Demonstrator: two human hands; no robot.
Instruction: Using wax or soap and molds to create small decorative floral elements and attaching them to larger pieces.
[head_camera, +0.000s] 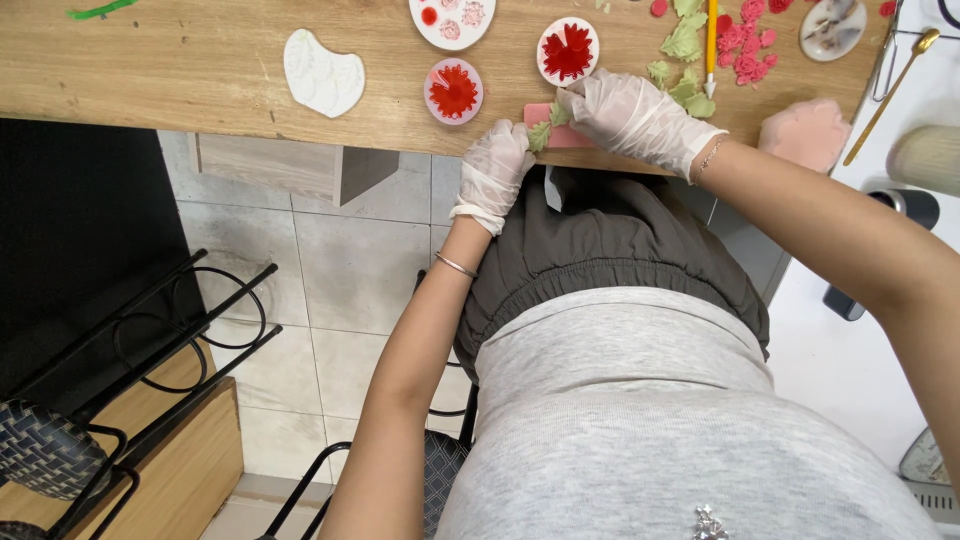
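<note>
The green leaf piece (541, 133) is pinched by the left hand (493, 170) at its 7 o'clock, while the right hand (630, 112) at 3 o'clock pins it on the pink mould (560, 135)

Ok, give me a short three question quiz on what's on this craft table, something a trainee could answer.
1. True or false: both hands wear thin clear gloves.
2. What do the left hand and right hand handle at the table edge? A) a green leaf piece on a pink mould B) a spoon C) a white plate
3. What colour fills the two round moulds?

Key: 1 true. 2 A. 3 red.
</note>
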